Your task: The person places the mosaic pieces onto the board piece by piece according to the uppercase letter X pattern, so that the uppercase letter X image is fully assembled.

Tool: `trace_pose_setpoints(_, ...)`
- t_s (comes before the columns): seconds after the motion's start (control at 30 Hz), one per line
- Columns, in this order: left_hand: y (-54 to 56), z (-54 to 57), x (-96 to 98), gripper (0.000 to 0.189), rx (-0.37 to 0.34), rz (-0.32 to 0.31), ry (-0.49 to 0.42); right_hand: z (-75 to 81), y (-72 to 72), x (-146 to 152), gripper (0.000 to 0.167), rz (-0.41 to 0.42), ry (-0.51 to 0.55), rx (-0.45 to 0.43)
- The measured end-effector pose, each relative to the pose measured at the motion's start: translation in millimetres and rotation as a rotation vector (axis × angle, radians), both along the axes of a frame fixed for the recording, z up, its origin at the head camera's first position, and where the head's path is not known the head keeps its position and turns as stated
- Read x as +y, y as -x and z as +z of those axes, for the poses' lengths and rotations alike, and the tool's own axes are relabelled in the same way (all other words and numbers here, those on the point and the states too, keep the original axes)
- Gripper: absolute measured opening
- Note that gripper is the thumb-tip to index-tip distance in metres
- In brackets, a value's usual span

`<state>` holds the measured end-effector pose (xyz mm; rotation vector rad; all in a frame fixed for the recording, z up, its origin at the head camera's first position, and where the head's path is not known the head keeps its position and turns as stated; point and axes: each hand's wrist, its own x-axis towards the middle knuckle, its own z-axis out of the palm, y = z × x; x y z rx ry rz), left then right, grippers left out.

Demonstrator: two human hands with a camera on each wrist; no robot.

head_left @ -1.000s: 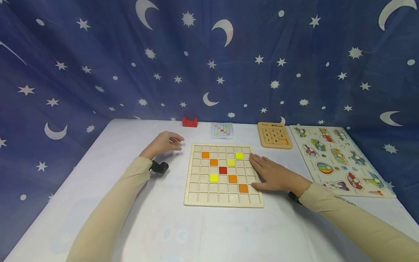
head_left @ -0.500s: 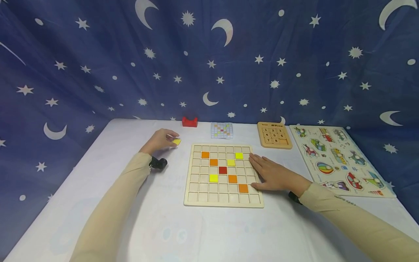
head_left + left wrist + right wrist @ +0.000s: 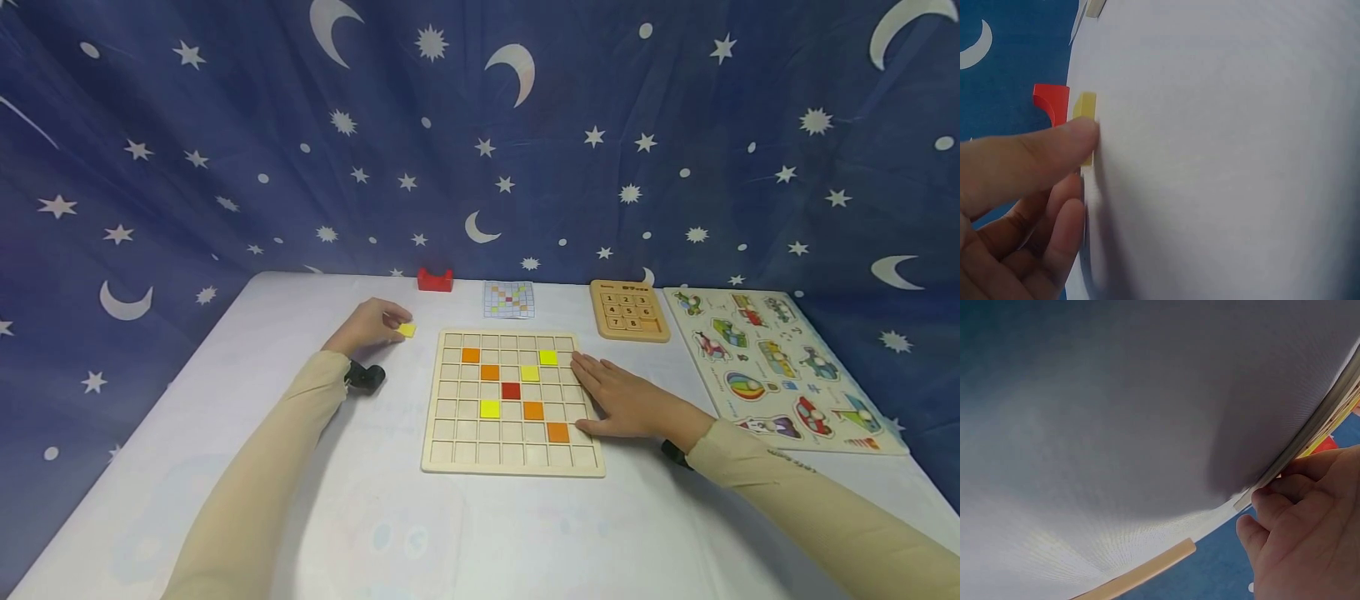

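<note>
Left of the board, my left hand (image 3: 369, 325) pinches a small yellow square tile (image 3: 406, 330) between thumb and fingers. The left wrist view shows that tile (image 3: 1087, 106) edge-on, partly covered by the thumb. A pale wooden grid board (image 3: 465, 454) lies flat in the middle of the table. Set in its squares are several orange tiles (image 3: 533, 411), several yellow tiles (image 3: 490, 409) and a red tile (image 3: 511, 391). My right hand (image 3: 626, 402) rests on the board's right edge, fingers extended; the right wrist view has this hand (image 3: 1310, 519) at the board's rim.
Behind the board lies a printed pattern card (image 3: 508, 300), with a red holder (image 3: 435, 280) to its left. A wooden number puzzle (image 3: 630, 311) and a large picture puzzle board (image 3: 780, 367) lie at the right. A blue star-patterned curtain (image 3: 480, 125) hangs behind the table (image 3: 360, 500).
The yellow tile has come into clear view in my left hand's pinch. That hand rose slightly, then came down a little towards me. My right hand and the board have stayed put.
</note>
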<state>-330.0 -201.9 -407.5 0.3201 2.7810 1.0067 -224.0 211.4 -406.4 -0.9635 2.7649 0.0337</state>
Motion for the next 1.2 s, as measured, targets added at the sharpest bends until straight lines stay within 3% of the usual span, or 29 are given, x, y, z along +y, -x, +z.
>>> trace_pose_setpoints(0.33, -4.1, 0.8, 1.8, 0.036, -0.015, -0.022, -0.004, -1.1, 0.0, 0.1, 0.092, 0.001, -0.002, 0.005)
trace_pose_setpoints(0.7, -3.8, 1.5, 2.0, 0.034, -0.028, 0.017, 0.071, -1.2, 1.4, -0.3, 0.092, 0.004, 0.002, 0.004)
trace_pose_setpoints(1.2, -7.0, 2.9, -1.0, 0.030, 0.008, -0.005, 0.073, -3.0, 2.2, 0.8, 0.092, 0.003, 0.011, 0.011)
